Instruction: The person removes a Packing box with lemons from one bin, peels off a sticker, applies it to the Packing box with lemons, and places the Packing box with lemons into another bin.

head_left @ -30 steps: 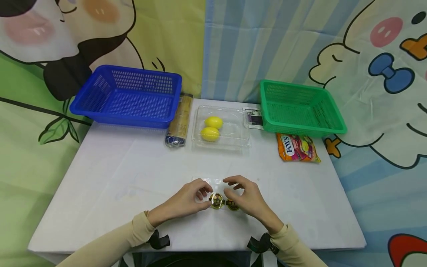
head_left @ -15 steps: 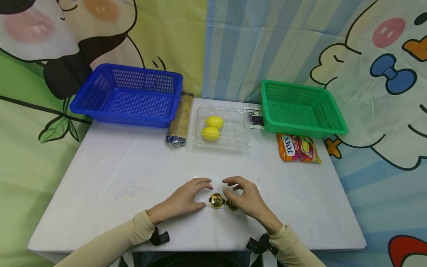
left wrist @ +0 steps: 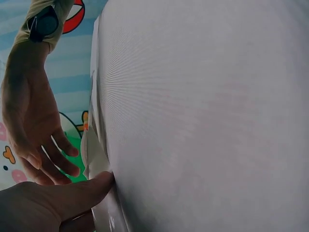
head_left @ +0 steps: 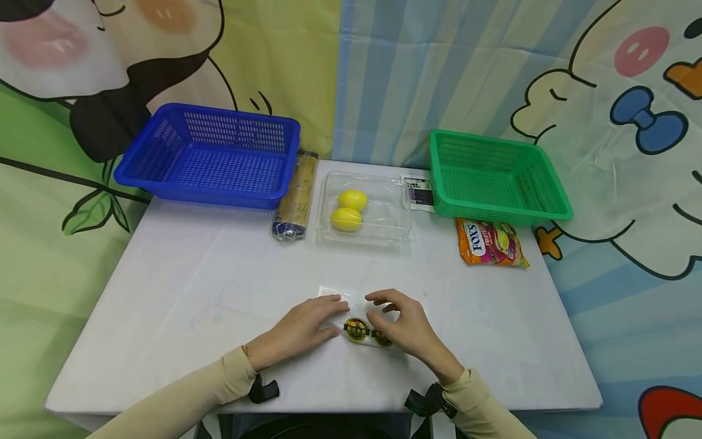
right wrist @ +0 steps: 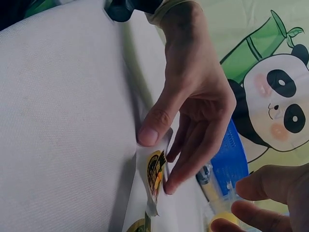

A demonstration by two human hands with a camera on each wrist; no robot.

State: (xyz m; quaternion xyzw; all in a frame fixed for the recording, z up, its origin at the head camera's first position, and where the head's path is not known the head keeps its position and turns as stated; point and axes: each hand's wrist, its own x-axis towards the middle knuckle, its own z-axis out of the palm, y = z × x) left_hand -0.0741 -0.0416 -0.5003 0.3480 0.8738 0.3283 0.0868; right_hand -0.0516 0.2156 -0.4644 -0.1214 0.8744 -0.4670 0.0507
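A small clear plastic sheet or bag lies near the table's front, bearing round black-and-gold labels. On its left edge my left hand rests, fingers nearly straight and thumb apart; the right wrist view shows that thumb against the plastic, beside a label that stands up bent. Over the right label hangs my right hand, its fingers loosely bent, partly covering it. Nothing shows between its fingertips. In the left wrist view, the right hand hangs with spread fingers above the left thumb.
A blue basket stands back left, beside a long wrapped packet. A clear plastic box holds two lemons. Back right are a green basket, an orange FOX'S candy bag and a flat packet.
My left hand's fingers have gone from curled beside the left label to nearly straight, lying lower on the plastic's left edge. The labels now sit slightly tilted. My right hand has barely moved.
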